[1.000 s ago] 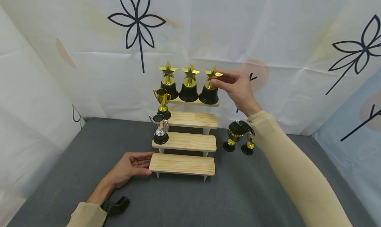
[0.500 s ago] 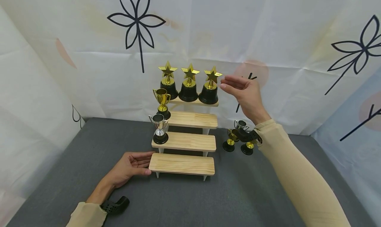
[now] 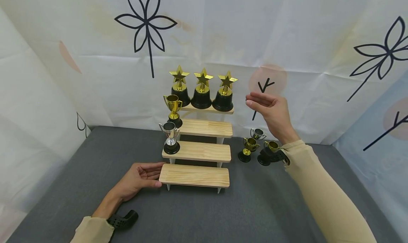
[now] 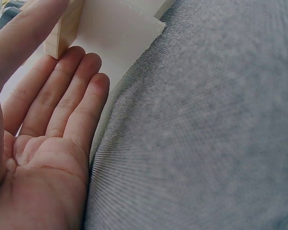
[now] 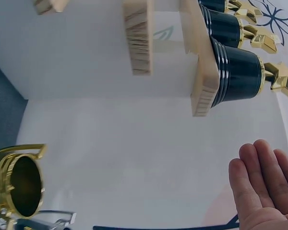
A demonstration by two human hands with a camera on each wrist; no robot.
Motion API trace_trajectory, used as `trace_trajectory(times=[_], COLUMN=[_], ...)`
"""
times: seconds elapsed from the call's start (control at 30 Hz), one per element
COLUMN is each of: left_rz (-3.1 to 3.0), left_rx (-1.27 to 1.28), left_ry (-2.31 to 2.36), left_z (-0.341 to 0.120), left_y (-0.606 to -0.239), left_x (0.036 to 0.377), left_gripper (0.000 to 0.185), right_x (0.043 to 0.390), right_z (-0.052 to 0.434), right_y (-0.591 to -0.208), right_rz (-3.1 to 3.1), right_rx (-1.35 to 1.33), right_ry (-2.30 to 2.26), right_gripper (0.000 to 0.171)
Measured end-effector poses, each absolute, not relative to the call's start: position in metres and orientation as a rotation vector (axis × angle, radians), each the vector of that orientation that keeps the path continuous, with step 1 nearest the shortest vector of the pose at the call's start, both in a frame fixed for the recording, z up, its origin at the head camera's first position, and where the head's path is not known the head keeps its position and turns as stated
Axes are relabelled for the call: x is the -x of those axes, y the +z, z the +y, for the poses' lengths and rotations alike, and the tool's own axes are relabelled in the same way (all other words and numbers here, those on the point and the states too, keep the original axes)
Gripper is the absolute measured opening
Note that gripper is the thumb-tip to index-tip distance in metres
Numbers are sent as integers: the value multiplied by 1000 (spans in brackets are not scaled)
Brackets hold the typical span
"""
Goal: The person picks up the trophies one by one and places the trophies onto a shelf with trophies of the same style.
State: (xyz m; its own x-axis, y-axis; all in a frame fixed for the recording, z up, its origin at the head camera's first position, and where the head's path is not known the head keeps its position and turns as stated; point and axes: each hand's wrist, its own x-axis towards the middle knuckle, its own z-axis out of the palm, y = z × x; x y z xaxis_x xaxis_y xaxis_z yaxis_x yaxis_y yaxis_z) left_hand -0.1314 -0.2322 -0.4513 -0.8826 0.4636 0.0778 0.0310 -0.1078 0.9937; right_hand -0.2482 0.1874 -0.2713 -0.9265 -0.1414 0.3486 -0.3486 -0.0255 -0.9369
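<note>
From the head camera, a wooden step shelf [image 3: 199, 152] stands on the gray mat [image 3: 197, 214]. On the top step are three gold star trophies, and the one at the right end [image 3: 224, 92] is nearest to the right hand [image 3: 272, 112]. That hand is up in the air, just to the right of the shelf, with its fingers loose and nothing in it. It is not touching the star trophy. The left hand [image 3: 140, 177] lies on the mat with its palm up and fingers straight, and its fingertips touch the left end of the shelf's bottom step. A gold cup [image 3: 173, 110] and a silver cup [image 3: 171, 138] stand on the left ends of the middle steps. Three more little cups [image 3: 255, 147] stand on the mat to the right of the shelf. From the left wrist camera, the left hand [image 4: 48, 143] is flat and open, fingers against the shelf's wood [image 4: 105, 28]. From the right wrist camera, the right hand's fingers [image 5: 266, 184] are straight and hold nothing, below the star trophy [image 5: 245, 76] on the shelf's top step.
</note>
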Motion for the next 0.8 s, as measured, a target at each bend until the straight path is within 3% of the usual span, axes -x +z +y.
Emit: trace_trajectory(times=[0.8], left_rz=[1892], left_rx=[-521], left_ry=[2060], left_z=[-232], left_y=[-451], left_x=[131], left_gripper=[75], right_x=[204], right_z=[225], right_y=[-311], right_rz=[-2118], right_rx=[-526], right_ry=[2002], right_gripper=[40])
